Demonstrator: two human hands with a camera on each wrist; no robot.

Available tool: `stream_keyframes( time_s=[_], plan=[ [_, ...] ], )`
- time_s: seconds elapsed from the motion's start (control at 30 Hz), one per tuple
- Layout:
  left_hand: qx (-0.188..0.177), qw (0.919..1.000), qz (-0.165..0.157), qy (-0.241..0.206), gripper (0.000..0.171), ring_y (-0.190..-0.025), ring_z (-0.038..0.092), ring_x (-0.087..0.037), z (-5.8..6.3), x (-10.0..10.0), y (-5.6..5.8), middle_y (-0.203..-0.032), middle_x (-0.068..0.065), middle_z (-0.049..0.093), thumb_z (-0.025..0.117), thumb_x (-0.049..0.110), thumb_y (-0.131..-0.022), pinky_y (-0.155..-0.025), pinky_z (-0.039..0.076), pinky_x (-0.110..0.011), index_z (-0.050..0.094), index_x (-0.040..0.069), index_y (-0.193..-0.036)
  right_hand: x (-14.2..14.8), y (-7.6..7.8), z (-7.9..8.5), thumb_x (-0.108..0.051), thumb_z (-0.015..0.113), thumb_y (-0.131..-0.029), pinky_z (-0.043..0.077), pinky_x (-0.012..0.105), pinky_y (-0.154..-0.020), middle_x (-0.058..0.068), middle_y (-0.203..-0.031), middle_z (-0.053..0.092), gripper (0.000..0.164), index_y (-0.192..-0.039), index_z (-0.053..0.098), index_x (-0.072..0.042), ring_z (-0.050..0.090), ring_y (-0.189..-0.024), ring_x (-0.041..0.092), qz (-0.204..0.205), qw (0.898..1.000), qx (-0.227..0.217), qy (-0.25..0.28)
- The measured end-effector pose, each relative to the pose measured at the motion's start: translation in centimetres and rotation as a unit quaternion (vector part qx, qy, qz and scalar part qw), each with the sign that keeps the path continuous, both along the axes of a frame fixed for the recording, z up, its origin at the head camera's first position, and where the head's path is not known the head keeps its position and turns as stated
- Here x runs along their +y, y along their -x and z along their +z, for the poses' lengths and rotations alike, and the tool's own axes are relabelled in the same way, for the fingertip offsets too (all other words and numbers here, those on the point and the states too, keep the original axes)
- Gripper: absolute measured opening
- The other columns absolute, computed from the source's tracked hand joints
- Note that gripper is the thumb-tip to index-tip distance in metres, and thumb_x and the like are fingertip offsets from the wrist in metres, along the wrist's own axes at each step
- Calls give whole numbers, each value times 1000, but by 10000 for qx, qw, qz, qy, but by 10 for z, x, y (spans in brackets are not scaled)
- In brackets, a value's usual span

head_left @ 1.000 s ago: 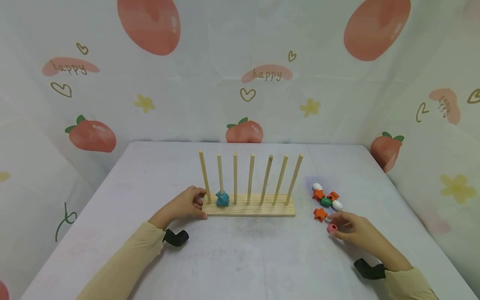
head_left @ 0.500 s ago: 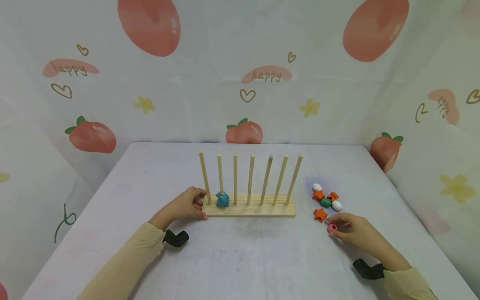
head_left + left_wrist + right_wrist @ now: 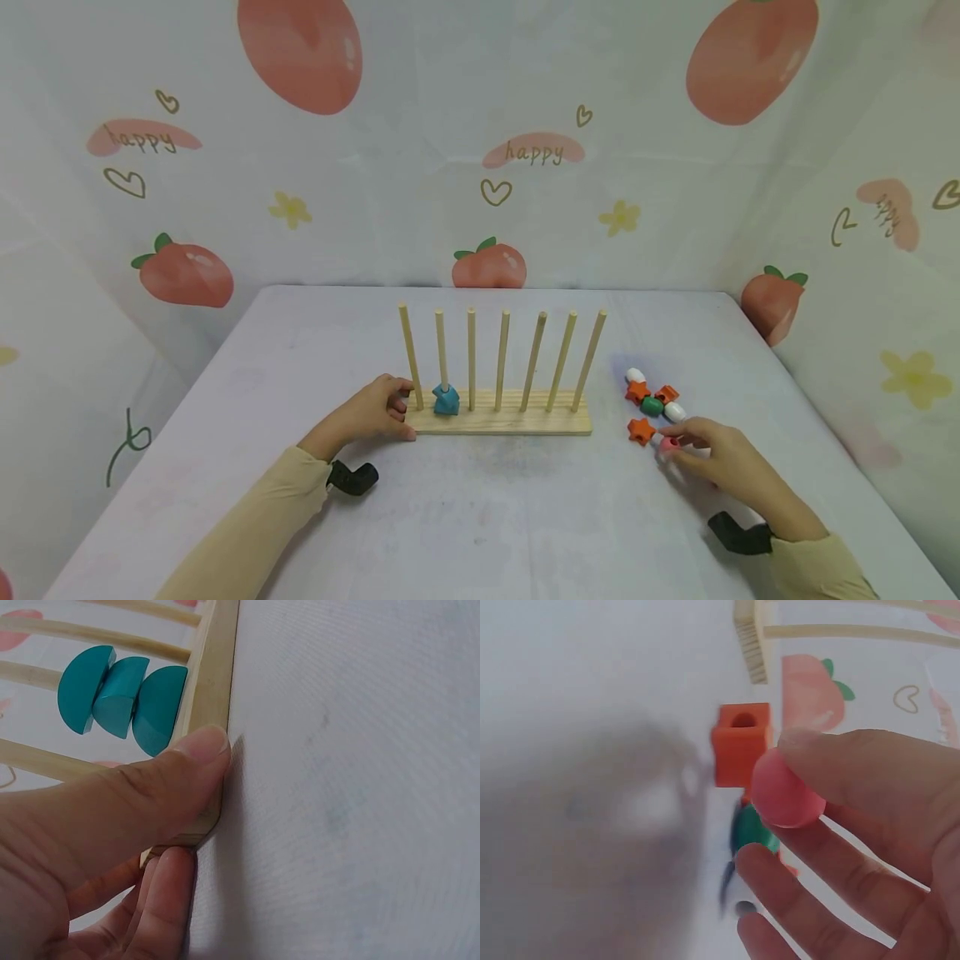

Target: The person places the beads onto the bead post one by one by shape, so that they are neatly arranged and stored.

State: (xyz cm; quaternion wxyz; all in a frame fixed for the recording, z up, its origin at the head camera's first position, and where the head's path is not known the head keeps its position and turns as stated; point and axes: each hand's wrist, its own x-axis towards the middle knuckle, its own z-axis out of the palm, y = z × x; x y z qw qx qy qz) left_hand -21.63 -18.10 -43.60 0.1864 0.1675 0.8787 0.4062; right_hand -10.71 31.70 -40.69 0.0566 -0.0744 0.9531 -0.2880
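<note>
My left hand (image 3: pixel 369 410) grips the left end of a wooden peg rack (image 3: pixel 510 424), thumb on its front edge and fingers round the end. Three blue half-round beads (image 3: pixel 124 694) sit on the second peg from the left, low against the base, seen clearly in the left wrist view. Off to the right, my right hand (image 3: pixel 722 457) pinches a pink round bead (image 3: pixel 786 791) between thumb and index finger, slightly above the table. An orange star bead (image 3: pixel 641 431) lies just left of those fingertips.
Behind the right hand lies a loose group: orange beads (image 3: pixel 637 392), a green bead (image 3: pixel 652 406) and white beads (image 3: pixel 675 412). The rack's other pegs (image 3: pixel 532 362) rise tall and bare. A printed cloth backdrop (image 3: pixel 420 225) stands behind the table.
My right hand has raised the pink bead a little from where it was on the table. The left hand and the rack have stayed in place.
</note>
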Motion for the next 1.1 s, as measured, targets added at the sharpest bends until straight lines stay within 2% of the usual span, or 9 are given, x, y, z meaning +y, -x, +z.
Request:
stream_keyframes(
  time_s=[0.07,0.27,0.4,0.5,0.73,0.8,0.87,0.97,1.1],
  plan=[
    [-2,10000,1,0,84,-93,56,-20,0,0,0,-113,-17,48,89,10,-68,-80,51,-31,44,-11,-136,0,-1,2,-19,75,-83,53,32,-61,14,-109,68,33,-114,70,-11,63,-99,37,-43,9999,128,43],
    [-9,10000,0,-22,84,-93,57,-20,0,-1,0,-113,-18,48,88,9,-68,-80,52,-31,43,-11,-136,-2,-1,7,-10,76,-82,56,47,-75,13,-109,68,30,-111,70,-9,65,-92,32,75,9966,816,-79],
    [-11,10000,-1,-69,84,-93,58,-20,1,-1,0,-113,-18,48,88,9,-68,-80,52,-31,43,-12,-136,-5,0,11,-10,79,-79,57,40,-74,7,-102,69,29,-107,72,-8,65,-87,26,212,9887,1475,-177],
    [-23,10000,7,-76,84,-93,58,-20,1,0,-1,-112,-18,48,88,9,-68,-80,52,-31,44,-12,-135,-8,1,15,-10,81,-77,57,33,-72,3,-101,70,29,-104,73,-10,65,-85,22,239,9829,1803,-277],
    [-11,10000,2,-39,83,-92,58,-19,2,0,0,-112,-18,49,88,9,-68,-80,52,-31,44,-11,-135,-17,4,26,-5,81,-75,57,31,-72,-1,-99,69,31,-104,72,-12,64,-84,17,446,9731,2248,-245],
    [-18,10000,8,-31,83,-92,58,-19,1,0,0,-111,-17,49,88,9,-68,-80,52,-31,44,-11,-135,-19,7,27,-3,82,-72,55,24,-70,-3,-97,69,33,-102,72,-13,63,-82,12,548,9654,2541,-235],
    [-31,10000,19,-24,83,-93,59,-19,1,0,0,-110,-17,49,88,9,-68,-80,52,-31,44,-11,-135,-21,10,30,-1,82,-71,52,17,-72,-3,-97,69,34,-101,72,-13,63,-82,11,629,9600,2723,-161],
    [-40,10000,45,-18,83,-92,59,-19,1,0,0,-111,-17,49,88,9,-68,-81,53,-31,44,-10,-135,-25,14,33,-1,83,-70,44,5,-76,-5,-96,69,34,-100,72,-12,61,-83,3,704,9539,2918,-61],
    [-37,10000,44,-18,82,-92,59,-19,0,0,0,-111,-17,49,88,8,-68,-81,53,-31,45,-10,-135,-34,18,36,2,83,-69,41,2,-78,-4,-96,69,37,-102,73,-10,61,-82,2,801,9498,3021,143]
  ],
)
